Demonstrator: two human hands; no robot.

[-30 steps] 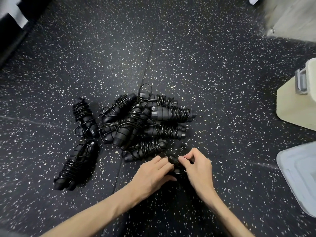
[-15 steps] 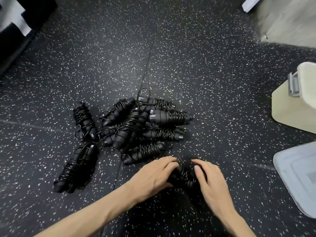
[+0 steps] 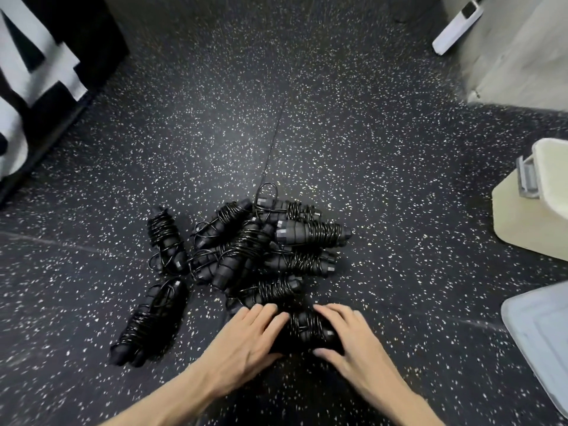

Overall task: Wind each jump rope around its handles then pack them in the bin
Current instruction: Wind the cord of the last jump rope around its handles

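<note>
A wound jump rope (image 3: 309,330) is cradled between the two hands low on the speckled floor (image 3: 307,133). The left hand (image 3: 246,342) is laid against its left end with fingers nearly straight, pressing rather than clasping. The right hand (image 3: 353,336) is cupped over its right end, fingers arched across the top and the thumb tucked under the near side, so the bundle is loosely gripped. The two-sided hold appears meant to keep the coils from slipping off the handles while the bundle is steadied or lifted. Just beyond the fingertips lies the pile of wound ropes (image 3: 261,247), probably gathered there so that each can be reached without shifting. Two more wound bundles (image 3: 150,324) lie apart, to the left of the left hand. The cream bin (image 3: 528,229) stands well to the right of the right hand and farther away, with a grey lid (image 3: 541,333) nearer on that side; packing seems not yet begun, though the bin's inside is out of sight. The bin and lid are cut off by the frame edge. Much of the held rope is hidden under the hands, so whether its end is tucked in cannot be told. Black cords on dark flooring make single coils hard to separate, and the number of ropes in the pile cannot be counted with certainty.
</note>
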